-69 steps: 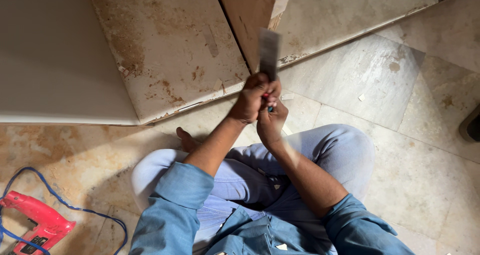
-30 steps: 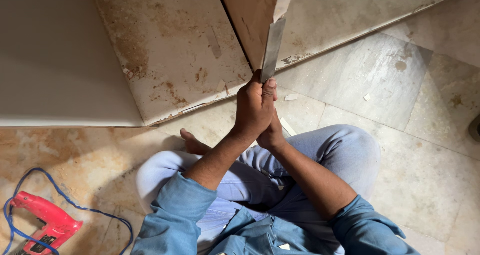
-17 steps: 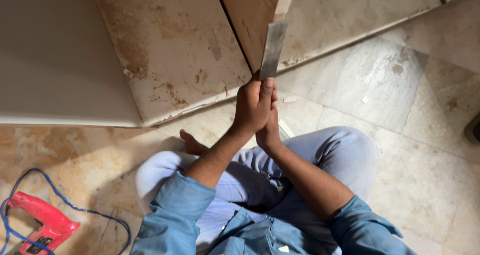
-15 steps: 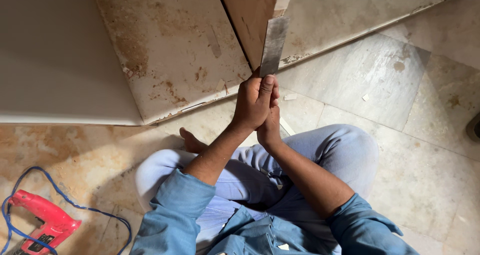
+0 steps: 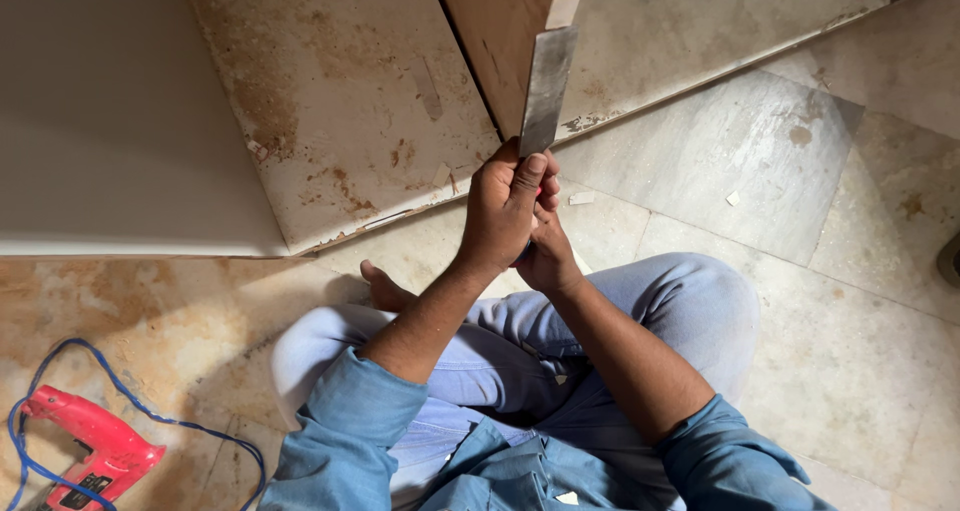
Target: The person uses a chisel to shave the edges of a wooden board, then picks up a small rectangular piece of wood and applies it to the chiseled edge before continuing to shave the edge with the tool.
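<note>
scraper blade (image 5: 546,91) | handle hidden by left hand (image 5: 505,216), right hand (image 5: 548,256)

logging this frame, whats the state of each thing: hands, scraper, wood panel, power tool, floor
left hand: shut on the scraper handle, on top
right hand: shut on the handle, underneath
scraper: blade raised, tip against the wooden panel's edge
wooden panel: upright, bare
wall base: stained, patchy
red power tool: lying on the floor, untouched
blue cord: looped loosely
floor: tiled, small chips scattered
</note>
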